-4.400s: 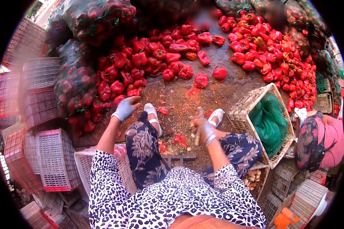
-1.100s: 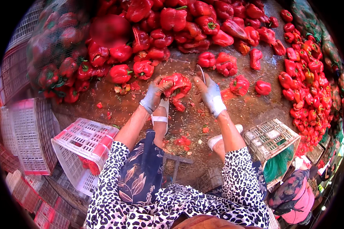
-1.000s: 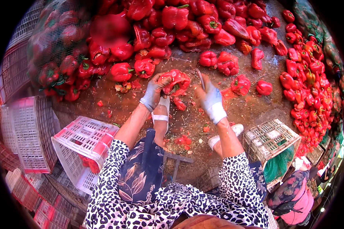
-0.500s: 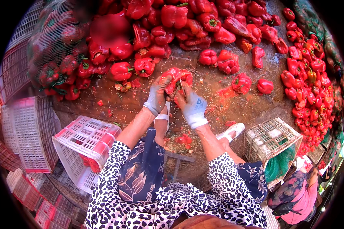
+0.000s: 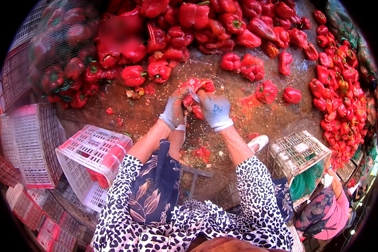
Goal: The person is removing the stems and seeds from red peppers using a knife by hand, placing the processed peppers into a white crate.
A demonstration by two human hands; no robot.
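Both of my hands wear pale grey work gloves and meet over the floor in front of my knees. My left hand [image 5: 173,108] is closed round the left side of a red bell pepper [image 5: 202,85]. The pepper's flesh is cut open and pieces hang below it. My right hand [image 5: 215,111] grips a small knife [image 5: 193,95], whose silvery blade points left across the pepper; its handle is hidden in the fist. On the floor beyond lie whole peppers, such as a red bell pepper [image 5: 159,72] with a green stem.
A large heap of red peppers [image 5: 193,17] lies ahead, with another pepper pile [image 5: 342,96] at the right. A mesh sack [image 5: 56,54] stands far left. A white-and-red crate [image 5: 97,145] and a worn crate [image 5: 298,151] flank me. Someone in pink [image 5: 338,214] bends at lower right.
My right hand has shifted slightly right, and the knife blade now lies slantwise across the pepper. A torn piece shows below it. The person in pink has stretched out an arm.
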